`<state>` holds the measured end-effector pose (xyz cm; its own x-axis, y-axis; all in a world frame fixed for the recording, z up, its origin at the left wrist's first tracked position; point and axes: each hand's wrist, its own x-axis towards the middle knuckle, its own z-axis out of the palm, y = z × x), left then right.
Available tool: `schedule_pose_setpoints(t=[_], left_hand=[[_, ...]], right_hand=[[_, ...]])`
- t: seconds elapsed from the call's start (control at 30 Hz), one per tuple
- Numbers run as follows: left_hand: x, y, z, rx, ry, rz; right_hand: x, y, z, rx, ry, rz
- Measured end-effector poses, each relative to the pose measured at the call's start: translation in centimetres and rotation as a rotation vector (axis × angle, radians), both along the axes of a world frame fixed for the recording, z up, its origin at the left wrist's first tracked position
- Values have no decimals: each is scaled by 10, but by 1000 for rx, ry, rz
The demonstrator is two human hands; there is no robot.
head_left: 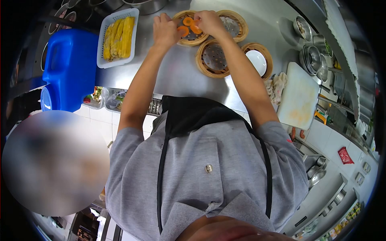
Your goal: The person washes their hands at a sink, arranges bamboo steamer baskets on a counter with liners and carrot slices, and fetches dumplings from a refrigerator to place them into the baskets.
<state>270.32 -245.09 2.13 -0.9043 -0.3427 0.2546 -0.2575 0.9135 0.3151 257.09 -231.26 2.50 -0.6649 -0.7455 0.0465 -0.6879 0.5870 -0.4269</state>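
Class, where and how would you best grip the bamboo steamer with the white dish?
Probably hold the bamboo steamer by its right wall, coming from the person's right, thumb over the rim. That round wall stands up around the white dish, and steel counter shows on that side, while the right forearm and another steamer crowd the left.

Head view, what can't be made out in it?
All in the head view:
- Right hand: its fingertips are hidden by the hand itself, so its grip on the carrot slices is unclear.
- Steamer basket below the carrots: right side partly covered by the right forearm.
- Metal pot: cut off by the top edge.
- Left side: a round blur hides what is there.
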Motion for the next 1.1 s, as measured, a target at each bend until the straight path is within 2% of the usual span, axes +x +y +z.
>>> schedule_pose_setpoints(t=[0.03,0.1,0.13,0.2,0.23,0.3,0.43,0.5,0.63,0.7,0.9,1.03,1.1], left_hand=[[-1,1,-3,1,1,-3],[-5,2,-7,196,159,-75],[-8,3,-5,198,159,-80],[-15,5,2,281,27,-214],[-19,6,-2,281,31,-222],[-23,10,-12,116,40,-226],[-32,18,-4,11,-37,-279],[-41,17,2,82,-157,-243],[-54,9,6,86,-154,-312],[-56,9,4,489,-279,-277],[-49,14,-2,288,-139,-383],[-43,13,5,230,10,-311],[-39,3,0,309,-195,-596]], right_hand=[[-5,3,0,1,1,-3],[-15,12,0,-288,-448,-81],[-16,16,5,-288,-447,-86],[-11,24,28,-439,-706,-166],[-11,27,29,-442,-701,-172],[-11,33,32,-509,-667,-231],[-11,51,33,-502,-683,-276],[-12,59,28,-539,-747,-274],[-8,65,34,-545,-773,-326],[-5,67,36,-539,-773,-315],[-6,66,34,-543,-747,-311],[-10,71,30,-559,-747,-309],[-10,77,30,-600,-710,-316]])
